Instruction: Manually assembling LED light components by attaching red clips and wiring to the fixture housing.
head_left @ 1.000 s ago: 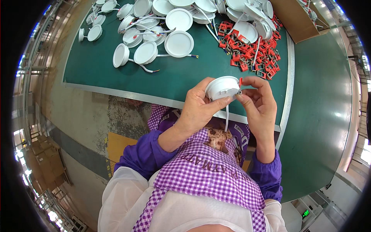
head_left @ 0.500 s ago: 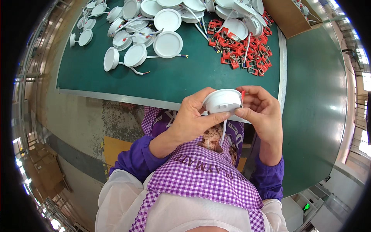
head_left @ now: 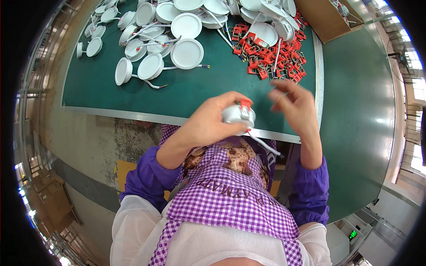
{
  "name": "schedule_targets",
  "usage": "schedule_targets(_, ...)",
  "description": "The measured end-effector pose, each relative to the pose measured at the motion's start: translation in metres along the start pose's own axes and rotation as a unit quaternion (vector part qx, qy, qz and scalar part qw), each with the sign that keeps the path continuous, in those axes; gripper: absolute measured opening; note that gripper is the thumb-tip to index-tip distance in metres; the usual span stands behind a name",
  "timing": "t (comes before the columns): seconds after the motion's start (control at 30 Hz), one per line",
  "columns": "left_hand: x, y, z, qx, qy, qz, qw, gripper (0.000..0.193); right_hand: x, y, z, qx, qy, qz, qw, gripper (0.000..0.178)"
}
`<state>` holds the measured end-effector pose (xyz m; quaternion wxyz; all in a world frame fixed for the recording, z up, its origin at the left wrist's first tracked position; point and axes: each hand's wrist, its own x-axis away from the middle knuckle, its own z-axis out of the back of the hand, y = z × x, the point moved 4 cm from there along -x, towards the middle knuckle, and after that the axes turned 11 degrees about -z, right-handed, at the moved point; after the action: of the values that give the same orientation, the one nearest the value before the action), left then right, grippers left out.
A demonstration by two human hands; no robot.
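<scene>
My left hand [head_left: 209, 120] grips a small round white downlight [head_left: 232, 115] by its rim, above the table's front edge. A red spring clip [head_left: 245, 104] sits on its side, and a white cable [head_left: 265, 145] hangs from it toward the lower right. To the right of the lamp, my right hand [head_left: 296, 105] is off it, slightly blurred, with its fingers apart and nothing visible in them. Just beyond that hand lies a heap of red clips with metal springs [head_left: 276, 57].
Many white downlights [head_left: 187, 53] with cables cover the far left and middle of the green table [head_left: 222, 84]. More lie against the clip heap. A cardboard box [head_left: 326, 20] stands at the far right, by a second green surface [head_left: 355, 119]. A metal strip [head_left: 133, 116] edges the table.
The right hand has let go of the downlight and moved away toward the clip heap. In my left hand the lamp has turned, showing its red clip, and its cable has swung right.
</scene>
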<state>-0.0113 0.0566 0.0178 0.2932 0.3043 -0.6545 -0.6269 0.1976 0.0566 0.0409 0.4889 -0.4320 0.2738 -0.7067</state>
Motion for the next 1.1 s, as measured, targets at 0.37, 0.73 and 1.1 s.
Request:
schedule_targets(0.37,0.018,-0.031,0.028,0.412,0.249,0.082,0.873,0.045,-0.042,0.029,0.001,0.334,0.173,0.125,0.918,0.017)
schedule_targets(0.73,0.015,-0.032,0.002,0.455,0.247,0.131,0.846,0.035,-0.008,0.038,-0.014,-0.085,0.032,-0.025,0.996,0.020)
schedule_targets(1.1,0.015,-0.038,-0.008,0.406,0.229,0.128,0.875,0.030,0.013,0.029,-0.019,-0.116,0.055,-0.022,0.991,0.011)
